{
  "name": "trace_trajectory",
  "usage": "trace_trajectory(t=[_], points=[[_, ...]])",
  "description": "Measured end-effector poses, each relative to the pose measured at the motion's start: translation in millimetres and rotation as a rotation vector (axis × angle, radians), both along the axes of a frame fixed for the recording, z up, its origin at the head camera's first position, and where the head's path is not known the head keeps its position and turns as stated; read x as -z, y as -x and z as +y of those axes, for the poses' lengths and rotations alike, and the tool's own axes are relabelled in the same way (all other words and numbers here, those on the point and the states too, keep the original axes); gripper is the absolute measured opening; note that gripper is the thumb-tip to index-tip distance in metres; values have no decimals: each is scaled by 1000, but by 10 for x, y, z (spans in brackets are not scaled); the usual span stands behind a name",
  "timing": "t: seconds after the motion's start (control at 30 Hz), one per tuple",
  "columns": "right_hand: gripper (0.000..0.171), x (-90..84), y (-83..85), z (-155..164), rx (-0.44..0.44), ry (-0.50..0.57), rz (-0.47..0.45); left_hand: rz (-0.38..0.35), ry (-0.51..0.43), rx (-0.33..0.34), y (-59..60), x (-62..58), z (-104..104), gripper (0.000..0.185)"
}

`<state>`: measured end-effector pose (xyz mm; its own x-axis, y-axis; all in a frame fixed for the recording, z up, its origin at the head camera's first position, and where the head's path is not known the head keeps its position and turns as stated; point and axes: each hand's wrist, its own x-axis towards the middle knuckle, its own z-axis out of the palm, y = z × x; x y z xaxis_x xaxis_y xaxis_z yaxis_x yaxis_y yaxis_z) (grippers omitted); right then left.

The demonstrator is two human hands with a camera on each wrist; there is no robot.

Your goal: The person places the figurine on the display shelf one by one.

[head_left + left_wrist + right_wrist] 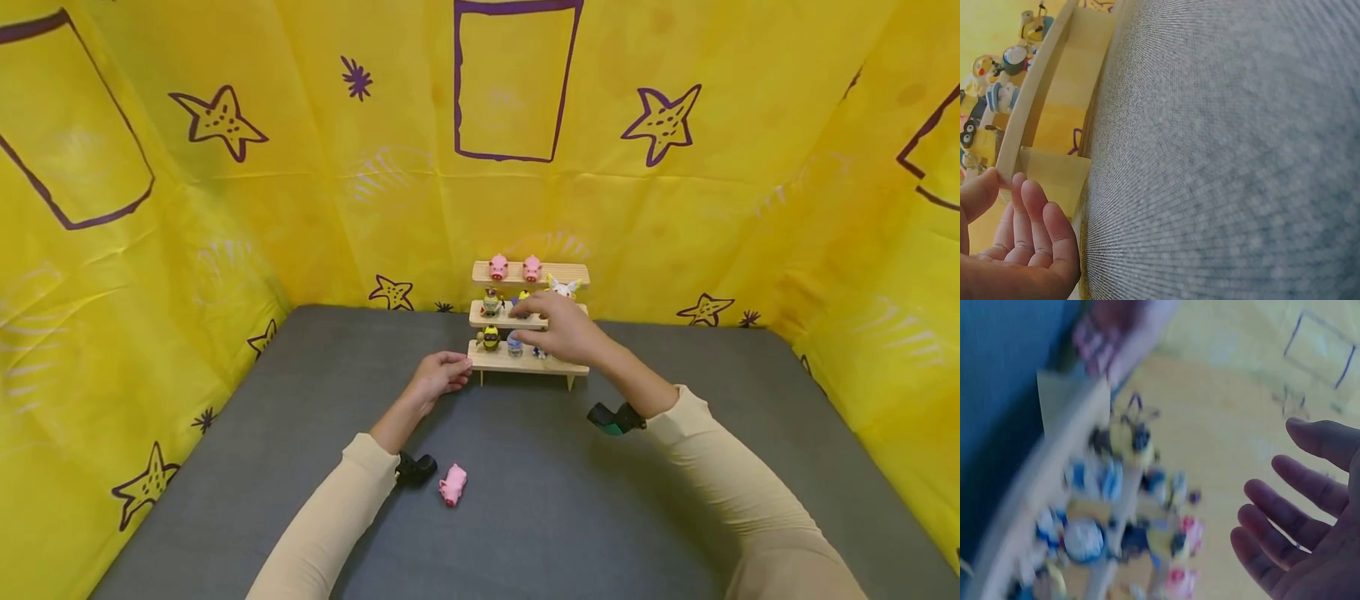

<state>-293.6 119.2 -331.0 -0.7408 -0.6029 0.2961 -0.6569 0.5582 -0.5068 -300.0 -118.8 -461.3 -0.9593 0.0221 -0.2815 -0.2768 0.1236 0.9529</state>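
A three-tier wooden shelf [558,272] stands at the back of the grey mat [525,517]. Two pink pigs [498,267] sit on its top tier, with a white figure [563,287] just below them. Small figures stand on the middle tier, and a yellow-black figure [490,337] is on the bottom tier. My right hand [536,315] hovers over the middle tier with fingers straight and spread, holding nothing; it is blurred in the right wrist view [1279,506]. My left hand [459,371] lies loosely curled by the shelf's left end [1010,156], its fingertips [1019,184] touching the wood. Another pink pig [453,484] lies on the mat near my left forearm.
Yellow cloth walls [225,208] with purple stars close in the mat on three sides. A black wrist camera [415,468] and a green one [615,418] sit on my forearms. Bare mat stretches in front of the shelf.
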Motion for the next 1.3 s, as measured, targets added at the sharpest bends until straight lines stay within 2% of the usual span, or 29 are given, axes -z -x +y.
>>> trace_trajectory(t=[0.2, 0.4, 0.77, 0.97, 1.03, 1.07, 1.2, 1.27, 1.3], points=[[25, 138, -326, -175, -81, -5, 22, -1, -19, -2, 4, 3, -6, 32], [26, 296, -548, -341, -141, -67, 48, -2, -32, -2, -2, 21, -13, 33], [26, 636, -772, -608, -203, -200, -8, 3, -7, 1, -26, 29, -18, 32], [28, 763, -874, -742, -254, -300, 34, 15, -9, -1, -25, 17, -10, 33], [28, 812, -896, -774, -255, -320, 52, 19, -15, 6, -26, 6, -8, 34], [29, 836, -907, -787, -254, -329, 57, 18, -15, 11, -51, -39, 1, 34], [31, 912, -962, -833, -237, -370, 67, 20, -18, 17, -52, -57, 5, 35], [31, 943, -988, -848, -228, -386, 64, 18, -15, 12, -50, -58, 6, 34], [31, 960, -1000, -854, -223, -393, 63, 21, -15, 9, -24, -19, 0, 33]])
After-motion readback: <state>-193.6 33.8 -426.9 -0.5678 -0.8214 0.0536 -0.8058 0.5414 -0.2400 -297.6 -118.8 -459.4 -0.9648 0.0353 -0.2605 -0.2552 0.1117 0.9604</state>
